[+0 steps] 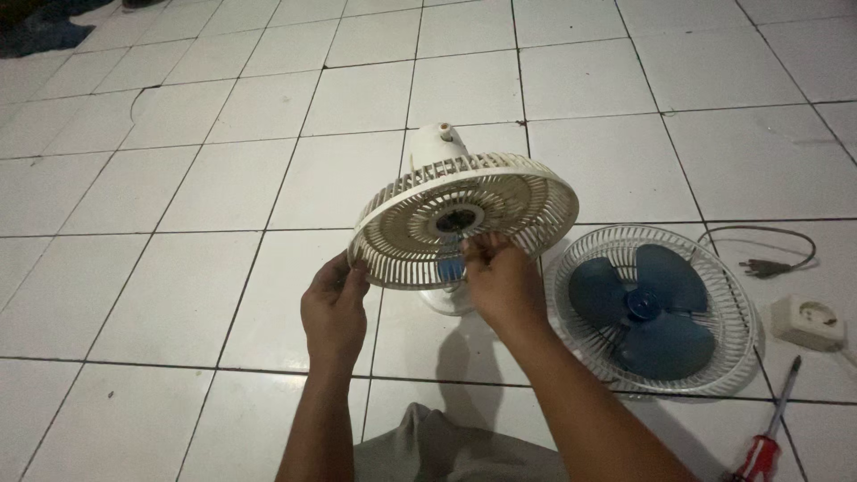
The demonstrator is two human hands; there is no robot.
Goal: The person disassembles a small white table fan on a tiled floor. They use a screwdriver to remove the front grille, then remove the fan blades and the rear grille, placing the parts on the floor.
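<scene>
White square tiles with dark grout lines are covering the whole floor, catching dim, bluish light. A dark cloth is lying bunched in the far left corner, sinking into shadow.

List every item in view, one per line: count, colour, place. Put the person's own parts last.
White plastic rear fan guard on the fan body: one, cream-white, centre, tilted, above the floor.
White wire front fan guard: one, white, flat on the floor at right.
Blue plastic fan blade: one, dark blue, lying inside the wire guard.
Dark power cord with plug: one, dark, floor at far right.
White wall socket box: one, white, floor by the right edge.
Red-handled screwdriver: one, red handle, bottom right.
White tiled floor: white, under everything.
Dark cloth: one, top left corner.
Left hand: one, grip on the guard's left rim.
Right hand: one, fingers at the guard's hub.
</scene>
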